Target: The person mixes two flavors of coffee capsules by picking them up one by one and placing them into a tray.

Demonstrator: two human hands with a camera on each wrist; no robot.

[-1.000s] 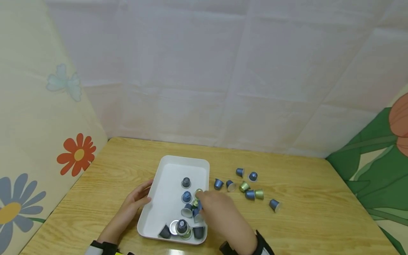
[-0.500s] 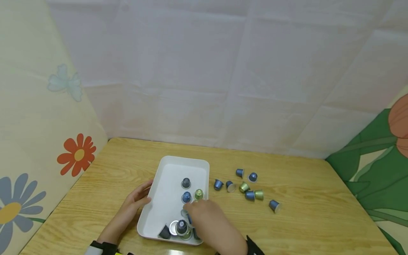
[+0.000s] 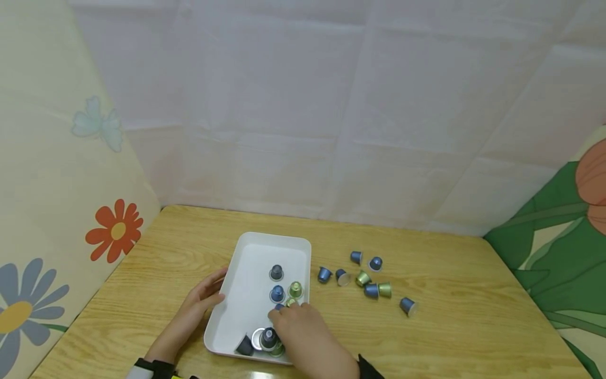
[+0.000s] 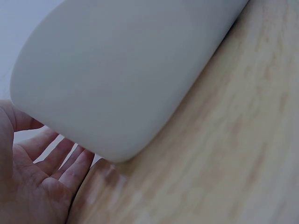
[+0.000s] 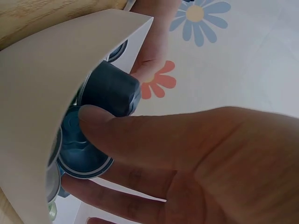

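Note:
Inside the white tray (image 3: 251,263), my right hand (image 3: 310,334) reaches over its near right part. In the right wrist view its thumb and fingers pinch a blue coffee capsule (image 5: 79,144), with a dark capsule (image 5: 110,88) close beside it. A grey capsule (image 3: 276,272), a blue capsule (image 3: 277,293) and a green capsule (image 3: 295,289) stand upside down farther back. Near the front lie a dark capsule (image 3: 244,346) on its side and another upright one (image 3: 269,338). My left hand (image 3: 201,297) rests against the tray's left edge, fingers fairly straight. My right hand hides several capsules.
Several loose blue capsules (image 3: 371,290) and green capsules (image 3: 363,278) lie on the wooden table (image 3: 450,316) right of the tray. A white cloth (image 3: 303,105) hangs behind the table, with flowered panels (image 3: 47,210) at the sides.
My right hand has let go of the green capsule, which now stands in the tray. It has moved toward the tray's near end, onto a blue capsule. My left hand stays in place.

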